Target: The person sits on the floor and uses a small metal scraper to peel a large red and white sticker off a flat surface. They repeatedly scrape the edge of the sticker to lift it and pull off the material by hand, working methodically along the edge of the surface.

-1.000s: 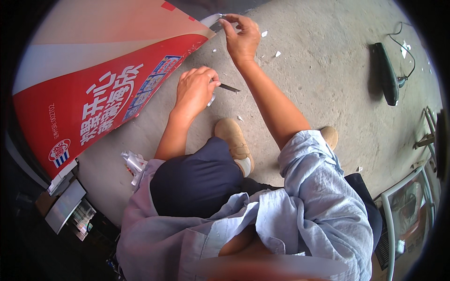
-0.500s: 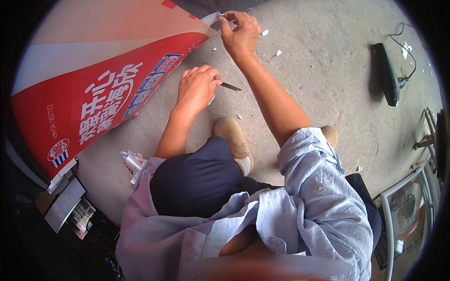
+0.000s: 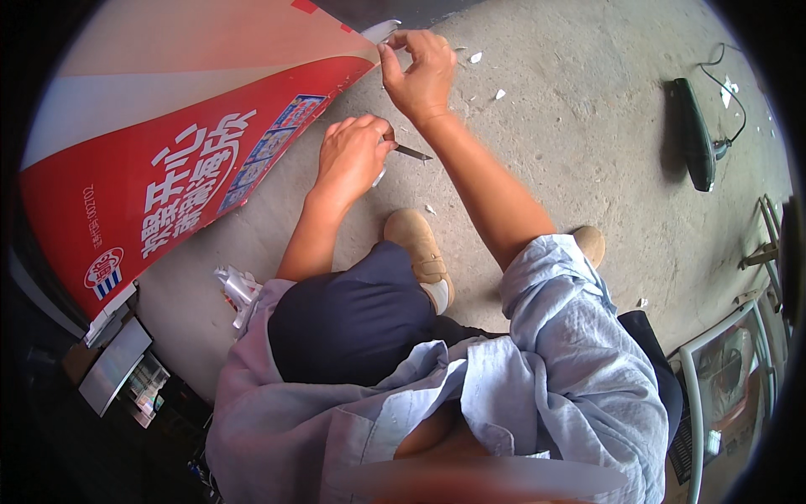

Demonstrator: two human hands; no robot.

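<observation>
A large red and white printed banner (image 3: 168,160) lies on the concrete floor (image 3: 571,143) at the upper left. My left hand (image 3: 354,155) is closed round a small knife (image 3: 410,152) whose blade sticks out to the right, close to the banner's lower edge. My right hand (image 3: 420,69) is raised at the banner's far corner, pinching a thin white strip (image 3: 382,32) at that edge between thumb and fingers. I squat with a tan shoe (image 3: 418,248) under my arms.
White paper scraps (image 3: 476,58) dot the floor near my right hand. A dark green tool with a cable (image 3: 695,134) lies at the far right. Crumpled white scraps (image 3: 235,290) lie by my left knee. A metal frame (image 3: 722,361) stands at the lower right.
My right hand has shifted slightly along the banner's corner, still pinching the white strip. My left hand with the knife has barely moved.
</observation>
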